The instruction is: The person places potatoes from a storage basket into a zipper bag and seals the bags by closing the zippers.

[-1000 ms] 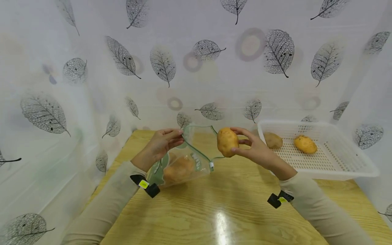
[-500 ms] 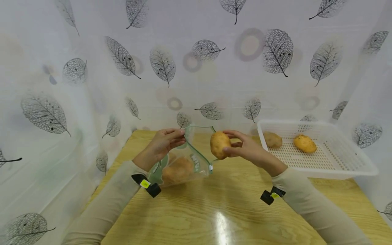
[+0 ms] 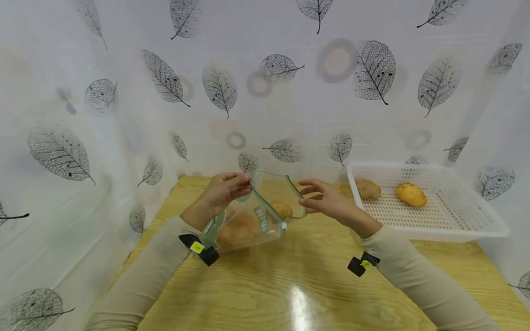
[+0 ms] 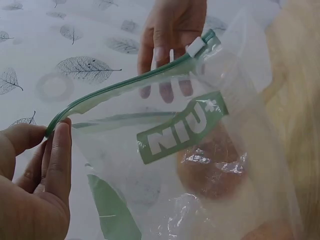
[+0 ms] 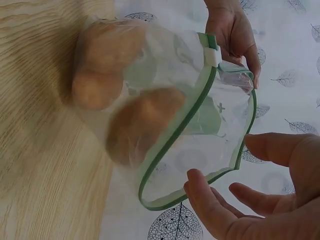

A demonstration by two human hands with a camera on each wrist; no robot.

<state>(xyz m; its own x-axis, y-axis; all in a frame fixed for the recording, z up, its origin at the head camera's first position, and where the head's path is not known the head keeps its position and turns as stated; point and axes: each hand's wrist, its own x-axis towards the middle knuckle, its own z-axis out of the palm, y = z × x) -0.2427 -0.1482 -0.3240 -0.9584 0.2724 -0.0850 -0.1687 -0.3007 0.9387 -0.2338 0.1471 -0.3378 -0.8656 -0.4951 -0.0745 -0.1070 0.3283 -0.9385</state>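
A leaf-printed sheet (image 3: 281, 110) is hanging around the counter (image 3: 314, 266). A white basket (image 3: 447, 235) is sitting at the counter's 2 o'clock, and a clear zip bag (image 3: 269, 230) at its 10 o'clock is gaping toward 2 o'clock. The left hand (image 3: 217, 197) is pinching the bag's green rim (image 4: 140, 77), its fingers narrow. The right hand (image 3: 331, 202), just beside the rim at 3 o'clock, is holding nothing, its fingers spreading wide; a moment ago it was gripping a potato (image 3: 281, 210). That potato is now lying inside the bag, joining the other potatoes (image 3: 238, 230), so this transfer seems to be finishing, with 2 potatoes (image 3: 411, 194) still lying in the basket.
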